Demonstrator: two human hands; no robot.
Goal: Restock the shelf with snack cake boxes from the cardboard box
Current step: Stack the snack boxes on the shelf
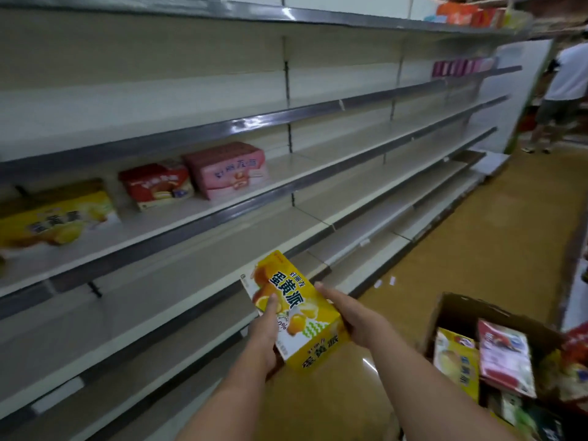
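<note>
I hold a yellow snack cake box (294,305) in both hands in front of the lower shelves. My left hand (265,334) grips its left side, thumb on the front face. My right hand (346,316) grips its right edge. The open cardboard box (458,310) stands at the lower right with several snack boxes inside, among them a yellow one (456,364) and a pink one (506,358). On the middle shelf (197,218) to the left stand a yellow box (54,218), a red box (156,184) and a pink box (227,170).
Long shelving runs along the left, most boards bare. Purple boxes (461,67) and orange packs (461,12) sit on upper shelves far right. A person (563,87) in a white shirt stands at the aisle's far end. The brown floor (461,243) stretches ahead.
</note>
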